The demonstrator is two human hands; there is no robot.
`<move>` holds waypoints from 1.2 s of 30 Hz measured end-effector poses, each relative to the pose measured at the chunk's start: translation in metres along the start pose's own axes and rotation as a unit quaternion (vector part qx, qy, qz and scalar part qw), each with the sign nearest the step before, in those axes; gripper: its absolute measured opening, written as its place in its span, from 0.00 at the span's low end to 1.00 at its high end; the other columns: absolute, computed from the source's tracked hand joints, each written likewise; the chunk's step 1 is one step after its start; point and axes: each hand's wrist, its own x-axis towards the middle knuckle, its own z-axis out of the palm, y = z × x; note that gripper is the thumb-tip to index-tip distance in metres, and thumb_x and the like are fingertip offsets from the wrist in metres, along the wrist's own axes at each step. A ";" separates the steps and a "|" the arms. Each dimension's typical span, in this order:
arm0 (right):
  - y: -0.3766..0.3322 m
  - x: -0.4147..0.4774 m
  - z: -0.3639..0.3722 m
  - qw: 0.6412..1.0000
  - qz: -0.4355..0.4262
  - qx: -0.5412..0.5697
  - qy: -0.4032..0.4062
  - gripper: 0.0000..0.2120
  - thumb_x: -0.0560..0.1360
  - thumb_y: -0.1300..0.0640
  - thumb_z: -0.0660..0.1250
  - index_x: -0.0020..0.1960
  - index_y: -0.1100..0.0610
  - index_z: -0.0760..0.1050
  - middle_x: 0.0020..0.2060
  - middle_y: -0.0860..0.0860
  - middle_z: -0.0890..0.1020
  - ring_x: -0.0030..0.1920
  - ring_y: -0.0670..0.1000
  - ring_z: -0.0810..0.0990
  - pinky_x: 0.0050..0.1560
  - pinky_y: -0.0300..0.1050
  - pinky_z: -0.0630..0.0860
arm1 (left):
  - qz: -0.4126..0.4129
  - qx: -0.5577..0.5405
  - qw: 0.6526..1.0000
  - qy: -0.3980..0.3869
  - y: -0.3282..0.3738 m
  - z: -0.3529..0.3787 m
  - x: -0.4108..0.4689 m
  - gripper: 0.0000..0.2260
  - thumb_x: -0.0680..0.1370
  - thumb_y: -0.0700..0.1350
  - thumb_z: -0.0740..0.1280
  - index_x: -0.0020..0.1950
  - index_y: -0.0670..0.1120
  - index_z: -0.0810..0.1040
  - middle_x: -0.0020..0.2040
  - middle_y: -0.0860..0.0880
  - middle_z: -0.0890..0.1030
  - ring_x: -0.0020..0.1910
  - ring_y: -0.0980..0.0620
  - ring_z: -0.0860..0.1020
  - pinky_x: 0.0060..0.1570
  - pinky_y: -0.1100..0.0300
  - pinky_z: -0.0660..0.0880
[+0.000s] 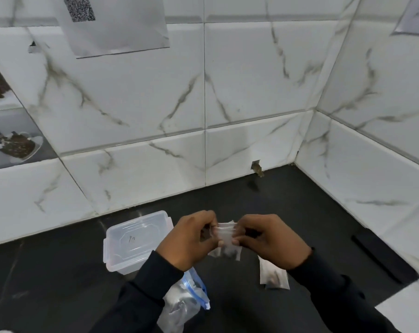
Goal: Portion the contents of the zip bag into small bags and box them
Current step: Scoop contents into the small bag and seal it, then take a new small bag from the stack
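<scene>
Zip bag (182,305) lies nearest; left hand (189,239) and right hand (273,241) each pinch one small bag (225,233) beside the box (131,239)

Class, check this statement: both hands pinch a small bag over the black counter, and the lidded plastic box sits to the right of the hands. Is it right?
No. The head view shows the lidded plastic box to the left of the hands, not the right. The rest holds: the left hand and right hand pinch a small bag over the black counter.
</scene>
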 end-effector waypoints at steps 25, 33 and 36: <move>0.176 -0.082 0.080 0.885 0.451 -0.012 0.117 0.14 0.70 0.58 0.73 0.51 0.50 0.71 0.48 0.47 0.75 0.44 0.46 0.77 0.43 0.41 0.74 | -0.438 -0.271 0.857 -0.014 -0.079 0.247 0.040 0.11 0.67 0.32 0.66 0.42 0.47 0.74 0.37 0.40 0.81 0.28 0.45 0.80 0.31 0.51 0.81; 0.171 0.034 0.104 0.915 0.397 0.010 0.072 0.08 0.72 0.55 0.70 0.50 0.54 0.76 0.46 0.50 0.81 0.48 0.52 0.81 0.50 0.47 0.79 | -0.456 -0.332 0.826 -0.005 -0.069 0.194 0.035 0.12 0.73 0.31 0.69 0.51 0.43 0.72 0.40 0.44 0.79 0.29 0.49 0.79 0.33 0.58 0.80; 0.185 0.073 0.128 0.891 0.453 -0.005 0.005 0.23 0.69 0.54 0.73 0.61 0.59 0.73 0.57 0.58 0.79 0.57 0.58 0.80 0.56 0.49 0.79 | -0.457 -0.332 0.825 0.033 -0.072 0.181 0.030 0.09 0.75 0.33 0.69 0.51 0.43 0.73 0.44 0.43 0.81 0.30 0.50 0.81 0.31 0.60 0.79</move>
